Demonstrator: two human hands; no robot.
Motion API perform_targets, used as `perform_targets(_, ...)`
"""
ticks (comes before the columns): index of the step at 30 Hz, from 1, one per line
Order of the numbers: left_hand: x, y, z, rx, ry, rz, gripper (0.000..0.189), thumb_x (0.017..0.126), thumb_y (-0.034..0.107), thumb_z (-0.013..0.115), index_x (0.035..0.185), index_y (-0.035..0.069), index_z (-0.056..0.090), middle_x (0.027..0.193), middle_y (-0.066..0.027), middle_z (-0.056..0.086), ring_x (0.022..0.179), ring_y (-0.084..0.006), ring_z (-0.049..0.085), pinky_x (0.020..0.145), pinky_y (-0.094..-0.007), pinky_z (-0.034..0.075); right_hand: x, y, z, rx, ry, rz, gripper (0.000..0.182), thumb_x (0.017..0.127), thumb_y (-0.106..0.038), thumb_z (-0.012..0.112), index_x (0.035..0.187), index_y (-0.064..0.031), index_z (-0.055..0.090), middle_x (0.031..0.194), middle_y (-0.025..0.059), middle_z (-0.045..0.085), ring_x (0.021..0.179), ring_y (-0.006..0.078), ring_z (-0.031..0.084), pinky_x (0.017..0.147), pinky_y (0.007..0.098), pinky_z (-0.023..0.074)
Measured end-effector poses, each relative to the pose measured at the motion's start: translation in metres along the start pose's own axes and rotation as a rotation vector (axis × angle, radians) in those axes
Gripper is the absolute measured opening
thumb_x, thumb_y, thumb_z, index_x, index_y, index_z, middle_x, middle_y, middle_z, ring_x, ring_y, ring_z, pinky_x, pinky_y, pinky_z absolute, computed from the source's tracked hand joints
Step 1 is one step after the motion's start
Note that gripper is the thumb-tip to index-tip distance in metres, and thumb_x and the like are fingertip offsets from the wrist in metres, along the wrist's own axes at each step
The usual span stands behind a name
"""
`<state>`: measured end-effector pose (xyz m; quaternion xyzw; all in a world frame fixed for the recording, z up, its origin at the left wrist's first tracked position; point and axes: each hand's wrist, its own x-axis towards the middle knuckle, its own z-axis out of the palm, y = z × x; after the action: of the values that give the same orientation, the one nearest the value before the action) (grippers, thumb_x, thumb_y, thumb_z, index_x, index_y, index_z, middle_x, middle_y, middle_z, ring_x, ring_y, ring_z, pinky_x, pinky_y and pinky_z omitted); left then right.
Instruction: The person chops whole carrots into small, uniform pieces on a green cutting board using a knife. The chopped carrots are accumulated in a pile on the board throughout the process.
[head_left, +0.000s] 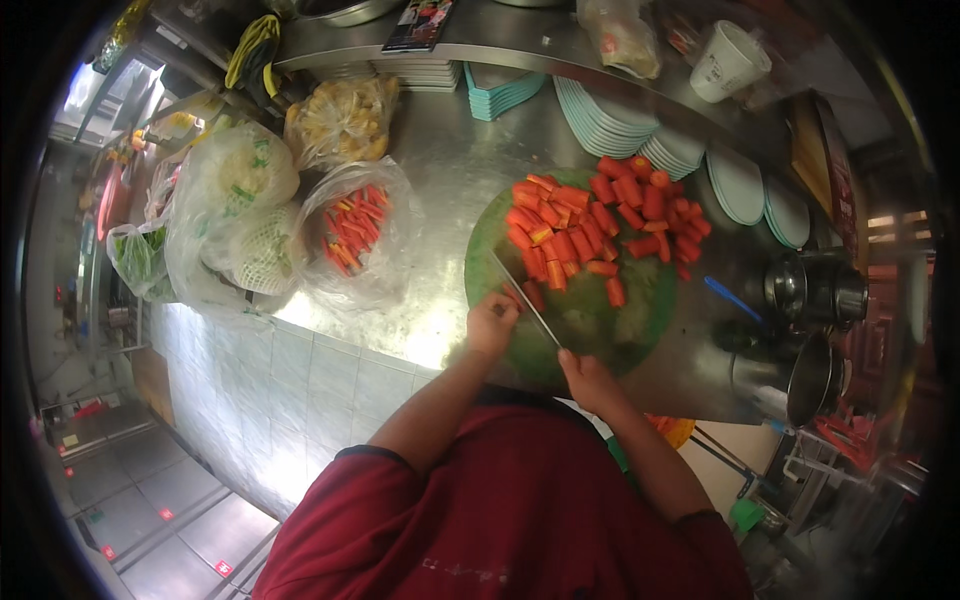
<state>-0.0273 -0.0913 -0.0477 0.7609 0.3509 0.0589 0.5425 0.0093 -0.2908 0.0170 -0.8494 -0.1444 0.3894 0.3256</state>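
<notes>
My right hand (589, 379) grips the handle of a kitchen knife (531, 307), whose blade runs up and left over a round green cutting board (645, 330). Against the blade's left side, my left hand (493, 322) holds a carrot piece (513, 294) with its fingers bent; the piece is mostly hidden by the fingers. Another carrot piece (534, 295) lies just right of the blade. Farther up the board is a heap of cut carrot chunks (566, 225). More peeled carrot pieces (645, 191) are piled at the board's upper right and spill onto the steel table.
An open plastic bag with carrot sticks (356, 225) sits left on the steel table (442, 142). Beyond it are bagged vegetables (240, 202). Stacked plates (600, 116) line the back under a shelf (510, 45). Metal pots (795, 375) and a blue-handled utensil (731, 298) are at right.
</notes>
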Motion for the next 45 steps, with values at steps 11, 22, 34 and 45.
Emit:
perform_targets(11,0.010,-0.002,-0.036,0.095,0.331,0.137,0.015,0.082,0.013,0.066,0.088,0.002,0.057,0.077,-0.0144,0.063,0.073,-0.0288,0.063,0.069,-0.0382,0.049,0.016,-0.012,0.011,0.014,0.020,0.017,0.058,0.099,-0.048,0.033,0.100,0.0004,0.065,0.093,0.0277,0.064,0.094,0.0472,0.059,0.079,0.0484,0.0467)
perform_targets(22,0.013,0.015,-0.006,0.202,-0.054,0.089,0.024,0.080,0.015,0.068,0.097,0.004,0.054,0.089,-0.0174,0.062,0.079,-0.0335,0.062,0.071,-0.0426,0.050,0.013,0.005,-0.010,0.102,-0.017,0.105,0.062,0.098,-0.051,0.038,0.083,0.0034,0.064,0.064,0.0164,0.060,0.067,0.0309,0.062,0.067,0.0433,0.0478)
perform_targets(34,0.040,-0.037,-0.057,0.061,0.103,0.188,0.025,0.084,0.014,0.064,0.104,0.004,0.053,0.084,-0.0109,0.059,0.072,-0.0231,0.057,0.068,-0.0377,0.048,-0.060,0.011,-0.017,-0.122,-0.037,-0.008,0.043,0.090,-0.045,0.055,0.107,-0.0065,0.064,0.084,0.0169,0.065,0.081,0.0342,0.063,0.073,0.0441,0.0492)
perform_targets(45,0.083,0.054,-0.061,-0.070,-0.075,0.379,0.030,0.087,0.007,0.061,0.114,0.002,0.050,0.087,-0.0051,0.058,0.074,-0.0144,0.056,0.068,-0.0279,0.048,-0.005,0.025,-0.054,-0.236,-0.083,0.029,0.043,0.086,-0.047,0.057,0.092,-0.0051,0.069,0.082,0.0165,0.067,0.080,0.0336,0.065,0.073,0.0433,0.0504)
